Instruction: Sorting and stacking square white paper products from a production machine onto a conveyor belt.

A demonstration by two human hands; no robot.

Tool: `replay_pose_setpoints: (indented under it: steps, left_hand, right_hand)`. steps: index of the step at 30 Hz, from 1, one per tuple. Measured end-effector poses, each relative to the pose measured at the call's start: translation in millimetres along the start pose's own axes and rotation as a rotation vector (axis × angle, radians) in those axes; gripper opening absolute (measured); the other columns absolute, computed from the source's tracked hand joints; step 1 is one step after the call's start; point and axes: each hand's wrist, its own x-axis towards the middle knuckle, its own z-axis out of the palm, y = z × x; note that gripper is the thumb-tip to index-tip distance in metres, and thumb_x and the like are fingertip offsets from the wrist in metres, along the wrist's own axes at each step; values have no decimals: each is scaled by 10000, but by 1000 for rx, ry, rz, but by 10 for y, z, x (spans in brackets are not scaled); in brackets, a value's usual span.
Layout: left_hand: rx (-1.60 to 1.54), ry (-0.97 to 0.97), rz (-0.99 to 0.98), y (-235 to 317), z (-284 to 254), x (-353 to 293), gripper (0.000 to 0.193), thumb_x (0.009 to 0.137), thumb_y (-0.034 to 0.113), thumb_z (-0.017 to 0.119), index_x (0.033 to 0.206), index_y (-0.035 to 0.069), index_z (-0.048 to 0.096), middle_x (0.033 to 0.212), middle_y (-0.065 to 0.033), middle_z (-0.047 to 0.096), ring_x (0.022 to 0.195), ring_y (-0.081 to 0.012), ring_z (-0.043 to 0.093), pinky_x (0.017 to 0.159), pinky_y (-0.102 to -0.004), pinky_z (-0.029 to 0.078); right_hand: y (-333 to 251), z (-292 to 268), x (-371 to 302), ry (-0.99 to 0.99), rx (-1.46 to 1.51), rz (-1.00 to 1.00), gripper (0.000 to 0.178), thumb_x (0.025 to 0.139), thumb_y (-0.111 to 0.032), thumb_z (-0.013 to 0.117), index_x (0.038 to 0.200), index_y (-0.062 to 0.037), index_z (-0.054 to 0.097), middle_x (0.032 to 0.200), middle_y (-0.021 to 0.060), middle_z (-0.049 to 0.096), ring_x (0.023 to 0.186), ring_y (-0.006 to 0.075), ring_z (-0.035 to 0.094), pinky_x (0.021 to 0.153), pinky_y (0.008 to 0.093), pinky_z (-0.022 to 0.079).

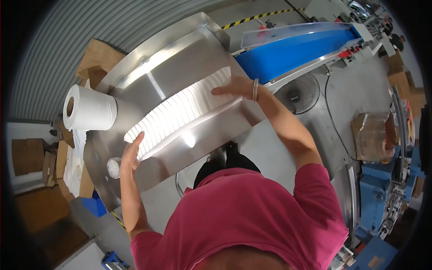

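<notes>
A long row of thin white folded pieces [177, 111], packed side by side, spans the space between my two hands above the stainless steel table [193, 58]. My left hand [132, 154] grips the near-left end, thumb on top. Around the far-right end closes my right hand [236, 86], a bracelet on its wrist. The fingers beneath the row are hidden on both hands. I cannot tell whether the row rests on the steel or is lifted a little. What the pieces are exactly does not show.
A big white roll [92, 108] stands at the table's left, with a small round clear-and-white object [114, 168] nearer me. Beyond the right end runs a blue conveyor belt [292, 51]. A floor fan [297, 96] and an open carton [374, 137] lie right; cardboard boxes fill the left.
</notes>
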Motion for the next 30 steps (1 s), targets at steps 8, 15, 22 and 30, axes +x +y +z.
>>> replay_pose_setpoints:
  steps: [8,15,22,30]
  left_hand:
    - [-59,70,8,-189,-355,-135,553,838,304,588,1246,-24,407,1171,-101,538,1020,-181,552,846,-290,436]
    - [-48,106,171,-174,-269,-213,674,781,272,661,1302,-1,332,1265,-115,450,1161,-198,435,953,-301,342]
    - [-89,132,191,-247,-381,-225,721,746,263,700,1301,-11,331,1256,-117,456,1161,-207,432,965,-298,318]
    - [-3,203,169,-237,-343,-228,710,758,264,685,1297,-29,328,1250,-123,461,1149,-211,441,957,-295,324]
  right_hand:
    - [-124,17,-122,138,-142,48,1070,573,-528,744,1272,118,256,1125,287,499,1085,326,495,923,301,383]
    - [-312,-93,-353,225,71,-49,642,758,-393,657,1213,1,432,1016,113,569,929,184,524,830,282,413]
    - [-242,-8,-345,292,156,136,655,783,-432,618,1205,35,436,972,97,585,835,165,554,737,253,444]
    - [-61,-124,-272,304,487,243,507,828,-384,582,1084,51,539,968,83,596,819,142,575,705,249,459]
